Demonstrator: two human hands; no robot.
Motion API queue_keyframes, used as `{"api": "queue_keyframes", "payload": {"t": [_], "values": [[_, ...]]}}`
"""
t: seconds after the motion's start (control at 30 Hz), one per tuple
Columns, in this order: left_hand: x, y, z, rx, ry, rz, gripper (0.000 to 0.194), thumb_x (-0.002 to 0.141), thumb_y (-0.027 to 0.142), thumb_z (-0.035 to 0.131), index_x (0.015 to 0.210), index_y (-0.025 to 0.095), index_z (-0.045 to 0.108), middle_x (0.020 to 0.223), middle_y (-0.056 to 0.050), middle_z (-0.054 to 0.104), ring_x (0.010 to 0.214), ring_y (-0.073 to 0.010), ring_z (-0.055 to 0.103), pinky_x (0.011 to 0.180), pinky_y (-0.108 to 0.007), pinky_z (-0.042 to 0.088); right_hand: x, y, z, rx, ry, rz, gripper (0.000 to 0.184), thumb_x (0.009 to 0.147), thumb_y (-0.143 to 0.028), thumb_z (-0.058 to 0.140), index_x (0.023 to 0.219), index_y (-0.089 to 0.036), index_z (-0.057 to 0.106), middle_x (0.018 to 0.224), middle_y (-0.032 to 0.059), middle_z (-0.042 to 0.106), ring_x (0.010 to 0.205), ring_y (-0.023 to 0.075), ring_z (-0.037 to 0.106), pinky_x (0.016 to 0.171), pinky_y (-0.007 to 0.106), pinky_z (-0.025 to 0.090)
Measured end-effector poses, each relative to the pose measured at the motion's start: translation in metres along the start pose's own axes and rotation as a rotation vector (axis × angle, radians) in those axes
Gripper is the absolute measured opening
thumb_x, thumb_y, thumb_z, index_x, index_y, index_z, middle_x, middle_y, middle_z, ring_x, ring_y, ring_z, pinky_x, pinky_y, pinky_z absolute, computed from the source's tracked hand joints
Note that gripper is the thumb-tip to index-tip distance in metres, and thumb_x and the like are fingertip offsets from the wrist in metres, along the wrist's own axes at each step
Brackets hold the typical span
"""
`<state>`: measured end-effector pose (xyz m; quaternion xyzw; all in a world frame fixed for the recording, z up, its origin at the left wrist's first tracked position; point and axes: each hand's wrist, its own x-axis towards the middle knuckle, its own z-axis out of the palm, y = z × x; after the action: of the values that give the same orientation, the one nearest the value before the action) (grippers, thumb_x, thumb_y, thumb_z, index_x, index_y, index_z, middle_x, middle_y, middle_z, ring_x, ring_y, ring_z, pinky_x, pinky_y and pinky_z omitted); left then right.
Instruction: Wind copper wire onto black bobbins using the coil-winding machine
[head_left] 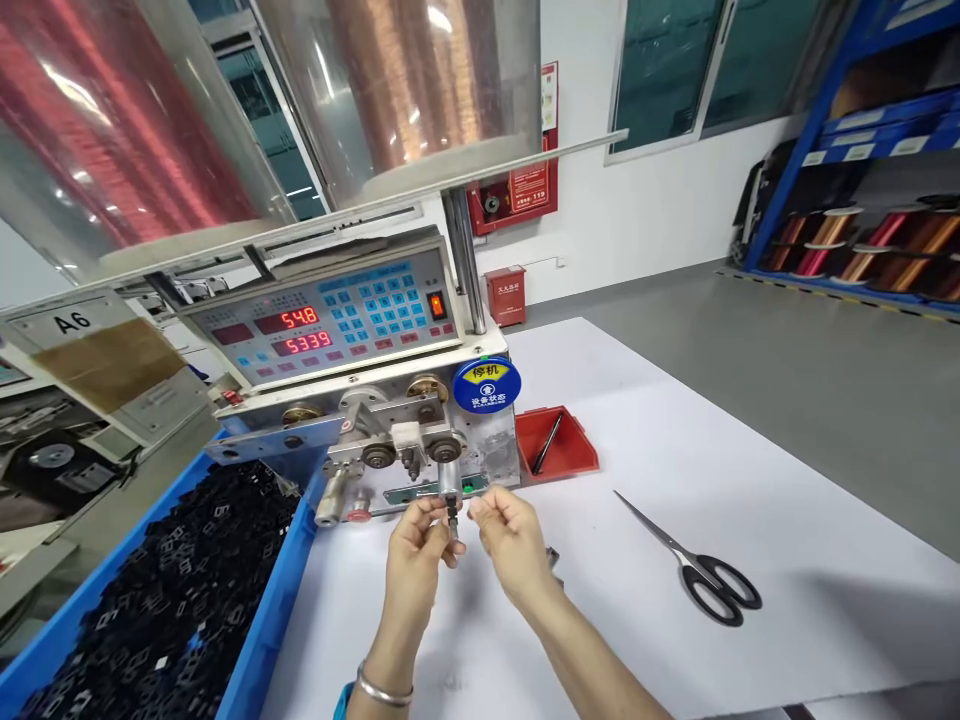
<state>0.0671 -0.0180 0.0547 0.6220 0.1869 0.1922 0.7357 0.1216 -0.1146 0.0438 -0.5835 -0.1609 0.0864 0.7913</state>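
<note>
My left hand [415, 548] is closed at the front of the winding machine [491, 450], thumb and fingers around a small black bobbin [451, 507] on the metal spindle [448, 478]. Just to the right, my right hand [517, 548] is closed in a pinch beside the same bobbin. Whatever lies between its fingertips, perhaps a fine wire, is too small to make out. Above both hands, the lit control panel [341, 315] shows red digits 54.8 and 5339. A small dark metal piece [553, 560] lies partly hidden behind my right wrist.
Black-handled scissors [686, 556] lie on the white table [600, 640] at right. A red tray [574, 455] with a black pen stands beside the machine. At left, a blue bin [281, 600] holds many small black parts. Copper wire spools [405, 80] in clear covers hang overhead.
</note>
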Motion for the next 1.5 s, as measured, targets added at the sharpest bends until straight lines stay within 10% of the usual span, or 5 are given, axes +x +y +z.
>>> {"api": "queue_keyframes", "payload": {"t": [0.3,0.5,0.73,0.93,1.5], "values": [[0.011,-0.009,-0.001,0.027,-0.019,0.085,0.033,0.061,0.046,0.073,0.063,0.017,0.057,0.045,0.006,0.053,0.038,-0.0073,0.045,0.04,-0.019,0.036,-0.007,0.027,0.01,-0.131,-0.062,0.014,0.027,0.078,-0.027,0.048,0.052,-0.019,0.048,0.05,-0.0032,0.051,0.047,0.0098,0.046,0.046,0.021,0.04],[0.005,-0.001,-0.017,0.239,0.046,0.205,0.029,0.067,0.044,0.069,0.061,0.017,0.059,0.045,0.007,0.044,0.042,-0.0061,0.033,0.041,-0.018,0.026,0.004,0.001,-0.013,-0.261,-0.133,-0.362,0.044,0.08,-0.019,0.054,0.124,-0.023,0.055,0.134,0.0123,0.048,0.086,0.0154,0.065,0.07,0.027,0.056],[0.039,0.051,-0.035,0.567,0.082,0.395,0.023,0.056,0.026,0.077,0.047,0.019,0.057,0.04,0.007,0.039,0.045,-0.0101,0.038,0.047,-0.022,0.03,0.011,0.0,-0.009,-0.317,-0.125,-0.539,0.041,0.081,-0.012,0.052,0.118,-0.026,0.061,0.126,0.0078,0.057,0.111,0.0211,0.058,0.082,0.032,0.057],[0.047,0.02,-0.017,0.144,-0.081,0.111,0.026,0.052,0.034,0.076,0.052,0.017,0.055,0.044,0.006,0.046,0.042,-0.0071,0.036,0.044,-0.021,0.031,0.01,0.001,-0.008,-0.279,-0.101,-0.54,0.042,0.079,-0.011,0.053,0.117,-0.026,0.062,0.125,0.0079,0.059,0.106,0.0215,0.061,0.075,0.031,0.06],[0.025,0.036,-0.022,0.273,-0.102,0.198,0.025,0.059,0.035,0.071,0.051,0.016,0.056,0.044,0.008,0.038,0.045,-0.0059,0.027,0.045,-0.02,0.023,0.009,0.0,-0.006,-0.25,-0.121,-0.534,0.043,0.078,-0.008,0.051,0.116,-0.025,0.063,0.125,0.0104,0.058,0.102,0.021,0.063,0.073,0.029,0.06]]}}
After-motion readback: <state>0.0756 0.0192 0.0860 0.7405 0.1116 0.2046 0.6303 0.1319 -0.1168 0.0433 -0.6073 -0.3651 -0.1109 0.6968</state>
